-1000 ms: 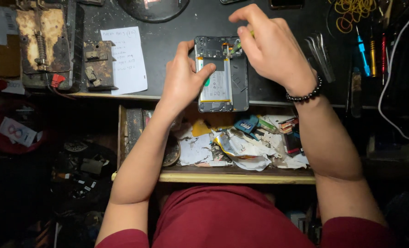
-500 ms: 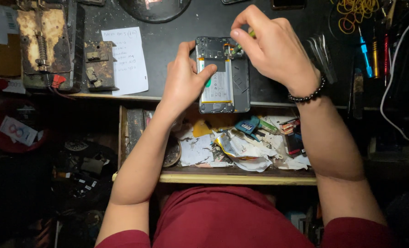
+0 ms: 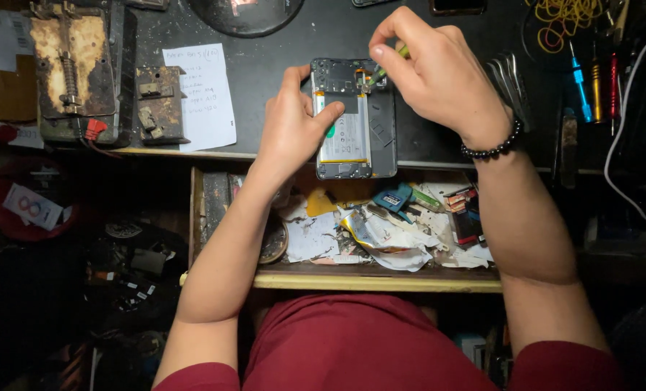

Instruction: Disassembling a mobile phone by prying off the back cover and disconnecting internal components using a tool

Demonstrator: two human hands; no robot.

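Dark tabletop [image 3: 279, 43] across the top, open drawer [image 3: 366, 279] pulled out below at 6 o'clock, stuffed with crumpled paper scraps and small coloured packs.
One opened phone [image 3: 353, 119] at centre, back off, long axis 12-to-6, camera end at 12, bottom edge overhanging the tabletop lip. Pale battery label running lengthwise down its left half, dark plate on the right.
Left hand [image 3: 294, 127] at 9 o'clock of the phone, fingers clamped on its left edge, thumb pressed on the battery.
Right hand [image 3: 439, 72] at 1 o'clock, fingers pinched together on a thin green-handled tool [image 3: 381, 69], tip down at the phone's top end.
One white handwritten note [image 3: 201, 94], upright rectangle, at 9 o'clock of the phone.
Two rusty metal jigs [image 3: 73, 72] far left.
Screwdrivers [image 3: 594, 80], blue, orange and red handles, at 3 o'clock.
One black bead bracelet [image 3: 493, 148] on right wrist.
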